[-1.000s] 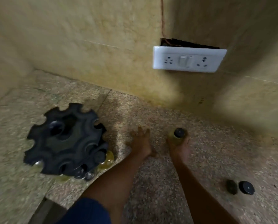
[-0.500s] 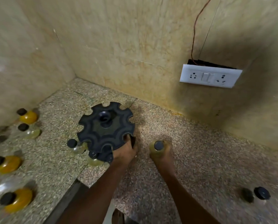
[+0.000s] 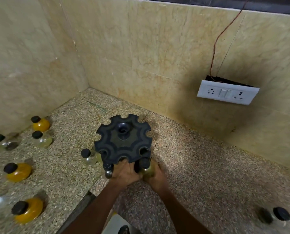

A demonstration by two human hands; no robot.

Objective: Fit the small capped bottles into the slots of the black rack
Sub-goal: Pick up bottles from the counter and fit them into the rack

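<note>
The round black rack (image 3: 124, 142) with notched slots stands on the speckled stone counter (image 3: 200, 166). My left hand (image 3: 125, 173) grips its near rim. My right hand (image 3: 155, 176) holds a small black-capped bottle (image 3: 146, 167) of pale yellow liquid against a near-right slot. A dark capped bottle (image 3: 108, 169) hangs at the near-left edge, and a clear capped bottle (image 3: 87, 157) stands just left of the rack.
Several capped bottles stand to the left, some orange (image 3: 40, 123) (image 3: 17, 171) (image 3: 27, 210), some clear (image 3: 41, 139) (image 3: 4, 141). One more bottle (image 3: 279, 216) sits at the far right. A white socket plate (image 3: 227, 92) hangs on the tiled wall. The counter edge (image 3: 83, 200) drops off near my arms.
My right hand has carried the bottle left to the rack's near-right slot. My left hand has stayed on the rack's rim. The view has shifted up and left.
</note>
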